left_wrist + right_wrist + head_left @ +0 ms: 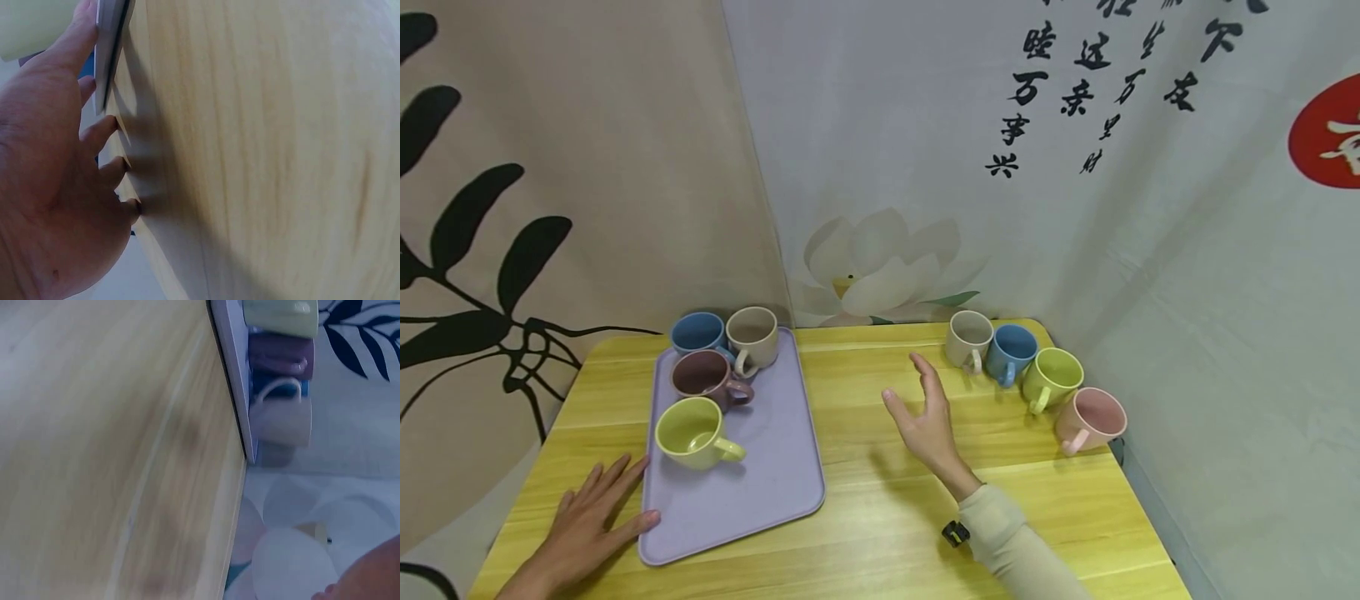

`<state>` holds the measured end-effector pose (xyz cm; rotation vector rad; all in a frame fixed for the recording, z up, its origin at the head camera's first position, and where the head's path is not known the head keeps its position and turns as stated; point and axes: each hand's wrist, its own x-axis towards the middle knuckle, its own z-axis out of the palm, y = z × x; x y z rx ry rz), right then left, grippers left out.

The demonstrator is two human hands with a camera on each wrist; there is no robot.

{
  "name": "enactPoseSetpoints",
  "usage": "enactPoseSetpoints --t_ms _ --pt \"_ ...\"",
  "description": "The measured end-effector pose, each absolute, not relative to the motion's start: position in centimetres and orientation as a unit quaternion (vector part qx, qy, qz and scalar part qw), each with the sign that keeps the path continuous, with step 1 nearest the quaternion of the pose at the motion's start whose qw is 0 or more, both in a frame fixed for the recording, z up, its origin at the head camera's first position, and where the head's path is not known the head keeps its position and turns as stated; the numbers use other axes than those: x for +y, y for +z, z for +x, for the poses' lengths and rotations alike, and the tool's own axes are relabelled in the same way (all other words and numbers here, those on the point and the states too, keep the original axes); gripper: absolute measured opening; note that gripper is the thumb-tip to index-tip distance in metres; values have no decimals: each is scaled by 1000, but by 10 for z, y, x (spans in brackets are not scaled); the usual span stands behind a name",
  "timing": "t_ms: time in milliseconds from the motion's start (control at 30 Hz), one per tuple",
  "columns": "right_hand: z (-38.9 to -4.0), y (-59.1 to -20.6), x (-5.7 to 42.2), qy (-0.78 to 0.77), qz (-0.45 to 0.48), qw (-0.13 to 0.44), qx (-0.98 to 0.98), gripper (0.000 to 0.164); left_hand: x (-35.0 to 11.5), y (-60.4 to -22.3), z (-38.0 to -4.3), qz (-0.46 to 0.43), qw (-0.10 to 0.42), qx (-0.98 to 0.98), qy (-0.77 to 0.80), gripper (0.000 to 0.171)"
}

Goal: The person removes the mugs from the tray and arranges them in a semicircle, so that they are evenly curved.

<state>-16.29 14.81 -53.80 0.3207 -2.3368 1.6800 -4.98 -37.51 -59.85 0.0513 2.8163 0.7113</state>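
Note:
My left hand [597, 518] lies at the left edge of the lavender tray [767, 500], fingers spread, with thumb and index fingertip at the rim; the left wrist view shows this hand [56, 144] with its other fingertips on the wood. On the tray stand a yellow-green mug [688, 454], a mauve mug [700, 379], a blue mug [696, 332] and a beige mug [760, 333]. Over the middle of the table my right hand [932, 429] hangs empty, thumb and fingers apart. In the right wrist view only a bit of this hand [369, 575] shows.
At the table's back right stand a beige mug [966, 337], a blue mug [1009, 354], a yellow-green mug [1051, 379] and a pink mug [1093, 421], the pink one close to the right edge. Printed curtains [880, 150] hang right behind the wooden table [880, 533].

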Motion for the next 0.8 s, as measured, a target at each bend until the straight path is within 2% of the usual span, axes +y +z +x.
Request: enactPoseSetpoints --t_ms 500,800 --pt "-147 -542 93 555 201 29 -807 73 -377 -601 -50 15 124 961 248 99" --pt "-139 -542 59 553 239 -58 -796 70 -374 -596 -49 16 119 961 249 99"
